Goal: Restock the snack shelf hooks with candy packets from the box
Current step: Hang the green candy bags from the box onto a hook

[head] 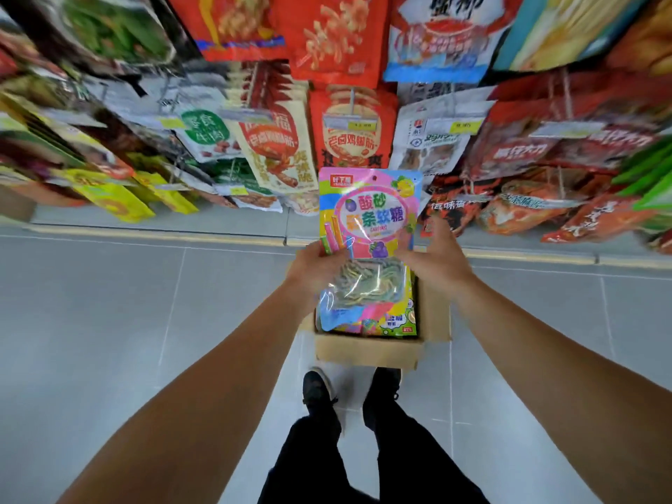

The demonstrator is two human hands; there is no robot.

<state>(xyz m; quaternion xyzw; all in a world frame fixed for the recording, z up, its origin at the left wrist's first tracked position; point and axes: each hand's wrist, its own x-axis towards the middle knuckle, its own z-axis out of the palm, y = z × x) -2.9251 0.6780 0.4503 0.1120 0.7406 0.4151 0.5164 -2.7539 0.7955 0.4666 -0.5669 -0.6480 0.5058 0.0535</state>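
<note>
I hold a glossy pink-and-yellow candy packet (369, 212) upright between my hands, print facing me, so its hang hole sits on top for a hook; my left hand (317, 268) pinches its lower left edge, my right hand (431, 257) curls round its lower right; below them a brown cardboard box (367, 349) on the grey floor (109, 321) holds more packets; beyond hang the snack shelf hooks (352, 103).

packet (371, 212): pink, upright, held at both sides over the box
box (367, 349): open cardboard, more packets inside
hooks (352, 100): 12 o'clock, full
</note>
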